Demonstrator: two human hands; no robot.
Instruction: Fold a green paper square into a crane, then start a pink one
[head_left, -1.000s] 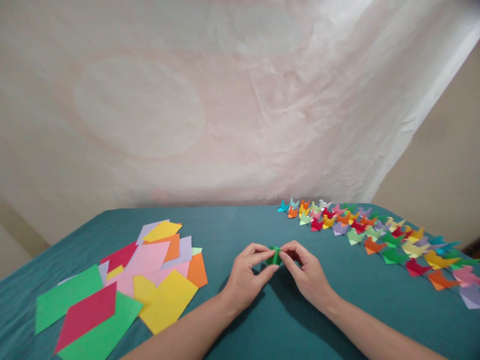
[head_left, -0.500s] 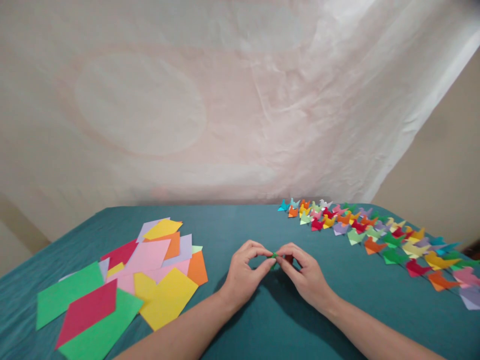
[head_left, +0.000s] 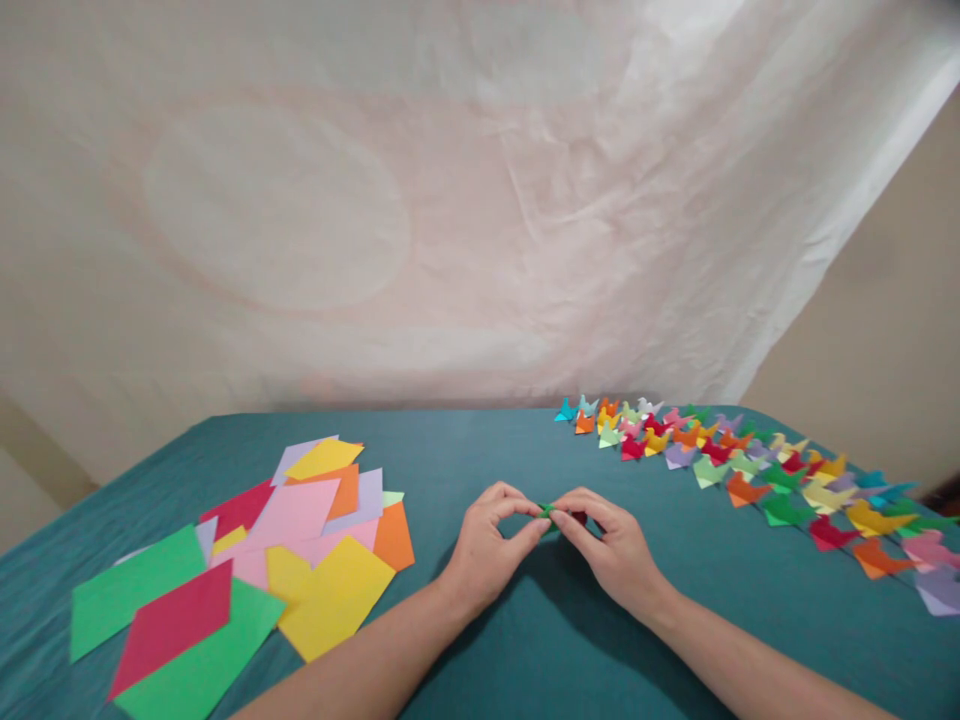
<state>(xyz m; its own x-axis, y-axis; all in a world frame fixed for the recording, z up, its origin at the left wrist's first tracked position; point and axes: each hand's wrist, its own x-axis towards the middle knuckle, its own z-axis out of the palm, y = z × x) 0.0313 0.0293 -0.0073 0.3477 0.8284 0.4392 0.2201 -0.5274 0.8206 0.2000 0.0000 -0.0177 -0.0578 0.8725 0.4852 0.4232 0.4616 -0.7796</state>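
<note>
The left hand (head_left: pixel 487 545) and the right hand (head_left: pixel 615 550), fingertips close together, each pinch between thumb and fingers a small folded piece of green paper (head_left: pixel 547 511), mostly hidden by those fingertips, in front of the person at a table covered with dark teal cloth (head_left: pixel 472 450). To the left lies an overlapping spread of flat, multicoloured paper sheets (head_left: pixel 296 512); to the right stand slanting rows of small, multicoloured folded-paper birds (head_left: pixel 746 490), and behind hangs a pale, creased fabric sheet (head_left: pixel 465 220).
</note>
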